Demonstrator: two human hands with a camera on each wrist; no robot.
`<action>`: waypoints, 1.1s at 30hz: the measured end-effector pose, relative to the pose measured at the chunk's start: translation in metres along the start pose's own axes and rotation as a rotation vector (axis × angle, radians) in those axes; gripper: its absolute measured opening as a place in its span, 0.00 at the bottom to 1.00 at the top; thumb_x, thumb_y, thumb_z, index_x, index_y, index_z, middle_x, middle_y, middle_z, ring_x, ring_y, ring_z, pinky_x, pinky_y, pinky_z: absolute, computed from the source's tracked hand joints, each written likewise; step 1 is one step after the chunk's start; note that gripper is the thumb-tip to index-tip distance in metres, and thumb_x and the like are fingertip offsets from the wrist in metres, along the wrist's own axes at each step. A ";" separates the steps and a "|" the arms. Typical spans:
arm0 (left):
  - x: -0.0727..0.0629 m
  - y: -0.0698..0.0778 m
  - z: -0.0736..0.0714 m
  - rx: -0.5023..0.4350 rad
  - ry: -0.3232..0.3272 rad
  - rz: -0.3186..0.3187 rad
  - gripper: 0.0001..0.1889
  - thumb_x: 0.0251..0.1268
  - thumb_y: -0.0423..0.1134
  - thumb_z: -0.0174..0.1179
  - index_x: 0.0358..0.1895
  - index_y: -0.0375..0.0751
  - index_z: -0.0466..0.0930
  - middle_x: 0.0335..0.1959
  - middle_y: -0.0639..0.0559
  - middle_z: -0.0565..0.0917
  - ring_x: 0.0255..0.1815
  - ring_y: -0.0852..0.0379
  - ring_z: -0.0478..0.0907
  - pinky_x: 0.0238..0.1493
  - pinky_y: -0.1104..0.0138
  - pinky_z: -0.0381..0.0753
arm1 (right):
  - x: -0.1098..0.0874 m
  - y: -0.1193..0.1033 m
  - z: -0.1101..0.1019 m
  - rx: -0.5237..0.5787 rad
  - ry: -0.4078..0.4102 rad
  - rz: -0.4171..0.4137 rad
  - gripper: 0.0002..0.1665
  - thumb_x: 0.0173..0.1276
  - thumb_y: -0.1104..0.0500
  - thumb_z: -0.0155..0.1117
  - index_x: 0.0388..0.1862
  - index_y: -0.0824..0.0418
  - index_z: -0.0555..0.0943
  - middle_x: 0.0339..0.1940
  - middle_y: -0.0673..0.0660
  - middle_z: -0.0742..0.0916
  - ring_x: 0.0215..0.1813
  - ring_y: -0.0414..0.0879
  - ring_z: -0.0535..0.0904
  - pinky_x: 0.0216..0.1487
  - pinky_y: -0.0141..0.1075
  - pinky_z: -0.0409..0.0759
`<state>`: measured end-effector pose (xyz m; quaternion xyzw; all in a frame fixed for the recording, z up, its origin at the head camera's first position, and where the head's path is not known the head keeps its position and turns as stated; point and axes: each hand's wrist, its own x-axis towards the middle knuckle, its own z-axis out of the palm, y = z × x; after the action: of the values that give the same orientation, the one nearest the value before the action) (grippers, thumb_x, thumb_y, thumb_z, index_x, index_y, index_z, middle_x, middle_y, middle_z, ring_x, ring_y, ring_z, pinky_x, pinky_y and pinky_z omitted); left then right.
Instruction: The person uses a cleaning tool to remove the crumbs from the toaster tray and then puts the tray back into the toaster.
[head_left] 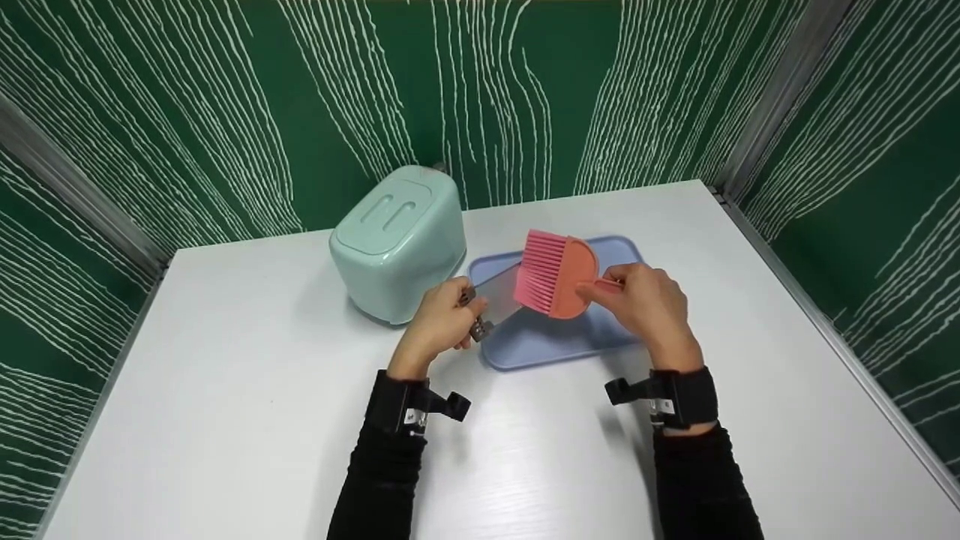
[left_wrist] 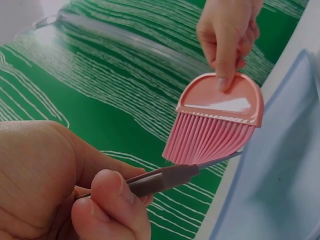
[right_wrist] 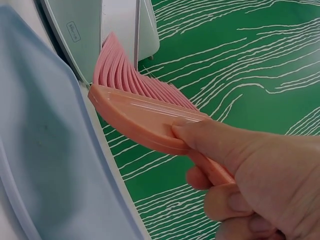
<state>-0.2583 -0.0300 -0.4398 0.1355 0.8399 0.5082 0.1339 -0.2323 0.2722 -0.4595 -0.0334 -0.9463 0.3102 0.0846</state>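
My left hand grips the dark handle of a flat metal scraper, its thumb and fingers curled round it. In the left wrist view the scraper appears nearly edge-on. My right hand pinches the short handle of an orange hand brush with pink bristles. The bristles lie against the scraper blade, and some bend sideways in the left wrist view. In the right wrist view, the thumb presses on the brush near its handle. Both tools are held above a blue tray.
A mint-green, rounded box with two slot-like marks on top stands left of the tray, close to the left hand. The white table ends at green walls with white wavy lines. Grey metal posts stand at the corners.
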 end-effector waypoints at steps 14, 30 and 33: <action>-0.004 0.007 0.002 0.117 0.017 0.046 0.06 0.81 0.35 0.56 0.44 0.35 0.78 0.25 0.50 0.79 0.12 0.61 0.73 0.16 0.71 0.70 | 0.000 0.005 0.000 -0.022 0.022 0.025 0.33 0.68 0.34 0.75 0.19 0.50 0.67 0.17 0.43 0.63 0.26 0.45 0.64 0.29 0.38 0.56; -0.008 0.009 0.002 0.239 0.049 0.100 0.07 0.80 0.37 0.56 0.43 0.36 0.78 0.37 0.40 0.86 0.14 0.60 0.78 0.19 0.70 0.75 | -0.001 0.007 -0.002 -0.038 0.039 0.058 0.32 0.68 0.35 0.75 0.19 0.50 0.70 0.18 0.45 0.67 0.27 0.46 0.67 0.29 0.39 0.59; -0.009 0.010 0.002 0.251 0.056 0.106 0.07 0.81 0.37 0.56 0.43 0.37 0.79 0.37 0.40 0.86 0.14 0.59 0.79 0.20 0.70 0.75 | -0.001 0.007 -0.002 -0.043 0.043 0.053 0.32 0.68 0.34 0.74 0.19 0.50 0.70 0.18 0.44 0.66 0.27 0.46 0.67 0.29 0.39 0.58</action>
<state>-0.2481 -0.0277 -0.4309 0.1812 0.8921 0.4089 0.0651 -0.2304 0.2787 -0.4618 -0.0671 -0.9495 0.2913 0.0958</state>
